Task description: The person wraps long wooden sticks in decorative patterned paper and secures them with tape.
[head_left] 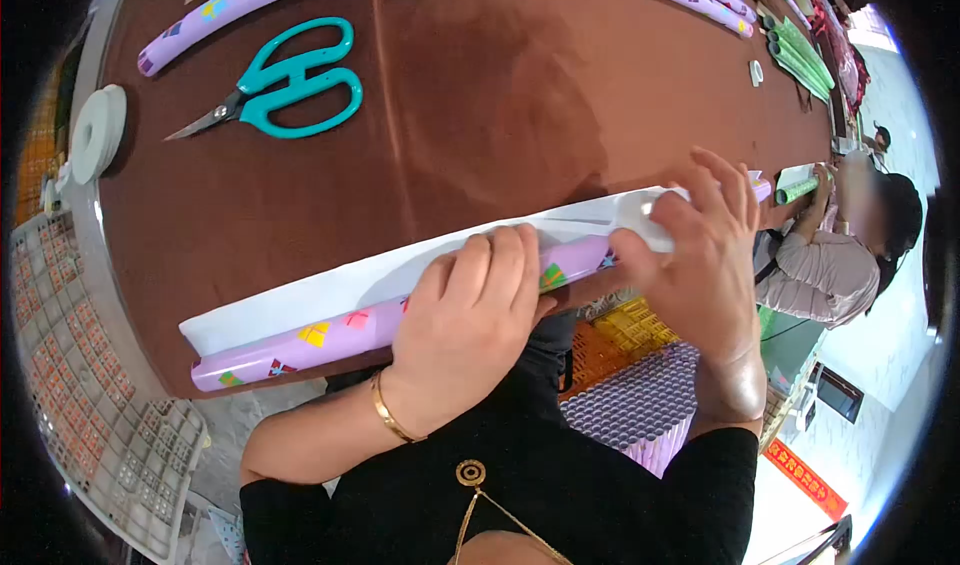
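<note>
A purple roll of wrapping paper (320, 340), printed with small colourful gift boxes and bows, lies along the near edge of the brown table. Its loose flap (290, 300) shows a white underside along the far side of the roll. My left hand (465, 320) is closed over the middle of the roll, fingertips on the white flap. Farther right, my right hand (700, 250), slightly blurred, has thumb and fingers curled around a whitish, translucent tape roll (643, 215) over the paper.
Teal-handled scissors (300, 80) lie at the far left near a white disc-shaped roll (98, 133). More purple rolls (240, 10) line the far edge. Green rolls (800, 57) lie far right, where another person (825, 255) works. White plastic crates (95, 395) stand left.
</note>
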Demonstrator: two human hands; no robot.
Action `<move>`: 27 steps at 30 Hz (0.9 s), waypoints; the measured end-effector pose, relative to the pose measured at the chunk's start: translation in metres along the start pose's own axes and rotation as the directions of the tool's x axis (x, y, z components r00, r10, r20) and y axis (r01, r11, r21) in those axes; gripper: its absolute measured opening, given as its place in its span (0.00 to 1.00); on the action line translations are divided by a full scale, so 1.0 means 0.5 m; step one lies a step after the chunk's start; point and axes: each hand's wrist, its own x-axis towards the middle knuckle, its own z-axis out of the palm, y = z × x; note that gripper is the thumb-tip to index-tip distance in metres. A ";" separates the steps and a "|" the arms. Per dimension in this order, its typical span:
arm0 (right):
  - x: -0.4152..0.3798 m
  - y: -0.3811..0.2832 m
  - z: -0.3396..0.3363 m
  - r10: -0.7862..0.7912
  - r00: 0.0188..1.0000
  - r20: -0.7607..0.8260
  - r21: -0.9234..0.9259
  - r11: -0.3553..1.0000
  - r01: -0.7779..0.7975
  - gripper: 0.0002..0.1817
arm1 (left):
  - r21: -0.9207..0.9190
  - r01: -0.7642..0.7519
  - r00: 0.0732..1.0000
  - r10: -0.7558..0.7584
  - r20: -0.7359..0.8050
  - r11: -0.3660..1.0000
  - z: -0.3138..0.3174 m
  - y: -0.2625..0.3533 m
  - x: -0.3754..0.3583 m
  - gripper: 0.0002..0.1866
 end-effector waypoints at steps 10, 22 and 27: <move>-0.034 0.113 -0.014 0.199 0.964 -0.178 -0.169 0.959 -0.229 0.15 | 0.017 -0.017 1.000 0.017 -0.015 1.000 0.003 -0.002 0.006 0.33; -0.025 0.121 0.062 0.239 0.937 -0.256 -0.204 0.934 -0.294 0.15 | 0.012 0.029 0.999 -0.029 0.015 1.000 0.008 0.010 0.011 0.35; -0.021 0.120 0.078 0.251 0.935 -0.249 -0.205 0.930 -0.304 0.15 | -0.008 0.040 0.999 -0.040 0.025 0.999 0.007 0.010 0.015 0.34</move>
